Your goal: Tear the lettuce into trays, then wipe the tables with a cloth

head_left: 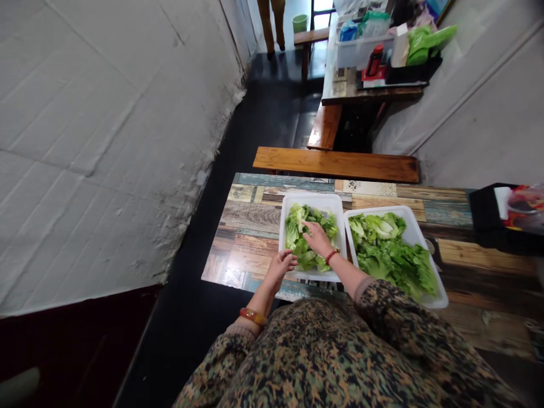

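A white plastic tray (281, 226) of torn green lettuce (312, 263) sits on the table in front of me. My right hand (318, 238), with a red bead bracelet at the wrist, reaches over this lettuce. Its fingers are slightly apart, and the fingertips are at a pale leaf. By the tray's near left edge is my left hand (283, 266), fingers loosely bent, with nothing visible in it. An amber-coloured bangle (254, 317) circles the left wrist. Just to the right, a second white tray (442, 297) contains larger lettuce leaves (393, 260).
The patchwork wood-pattern table (250, 218) has a black box (488, 218) at its right. Behind stands a wooden bench (335, 162). A cluttered table (352, 93), a green bin (300, 23) and a person's legs (272, 25) are farther back. A white wall (106, 130) runs along the left.
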Tool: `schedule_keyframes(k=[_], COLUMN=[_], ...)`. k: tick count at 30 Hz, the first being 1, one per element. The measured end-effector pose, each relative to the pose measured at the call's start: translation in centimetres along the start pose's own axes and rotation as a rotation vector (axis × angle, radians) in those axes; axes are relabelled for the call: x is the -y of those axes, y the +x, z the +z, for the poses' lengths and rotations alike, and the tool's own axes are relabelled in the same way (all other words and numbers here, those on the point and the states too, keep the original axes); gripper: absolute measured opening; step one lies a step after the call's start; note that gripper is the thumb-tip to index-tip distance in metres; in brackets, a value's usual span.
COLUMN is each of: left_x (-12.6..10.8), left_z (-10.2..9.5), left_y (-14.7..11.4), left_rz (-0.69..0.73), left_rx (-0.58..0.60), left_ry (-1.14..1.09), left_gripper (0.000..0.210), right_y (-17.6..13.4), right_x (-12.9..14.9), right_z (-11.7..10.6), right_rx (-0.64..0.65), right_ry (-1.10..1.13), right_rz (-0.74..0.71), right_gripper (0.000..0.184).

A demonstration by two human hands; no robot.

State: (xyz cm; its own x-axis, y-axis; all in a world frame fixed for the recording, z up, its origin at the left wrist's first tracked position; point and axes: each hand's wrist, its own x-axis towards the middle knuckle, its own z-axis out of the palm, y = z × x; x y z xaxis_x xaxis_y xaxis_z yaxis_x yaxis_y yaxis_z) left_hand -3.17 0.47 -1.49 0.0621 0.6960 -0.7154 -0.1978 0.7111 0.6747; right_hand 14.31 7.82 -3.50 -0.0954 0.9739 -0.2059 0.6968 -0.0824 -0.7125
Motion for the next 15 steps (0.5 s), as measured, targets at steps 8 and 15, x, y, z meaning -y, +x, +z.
schedule_keyframes(k=[8,15], left_x=[-0.1,-0.2], left_z=[-1.0,-1.3], left_y=[0.4,0.9], left_rz=[-0.02,-0.043], left_rx=[0.027,0.061], left_ry=[-0.024,-0.051], left_gripper=[0.036,0.035], right_y=[2.1,0.2], right_x=[0.4,-1.7], right_z=[-0.1,-4.0], right_rx=[-0.16,-0.212], right_ry=[0.047,-0.131], right_rz=[-0.004,0.08], right_gripper=[0.033,0.041])
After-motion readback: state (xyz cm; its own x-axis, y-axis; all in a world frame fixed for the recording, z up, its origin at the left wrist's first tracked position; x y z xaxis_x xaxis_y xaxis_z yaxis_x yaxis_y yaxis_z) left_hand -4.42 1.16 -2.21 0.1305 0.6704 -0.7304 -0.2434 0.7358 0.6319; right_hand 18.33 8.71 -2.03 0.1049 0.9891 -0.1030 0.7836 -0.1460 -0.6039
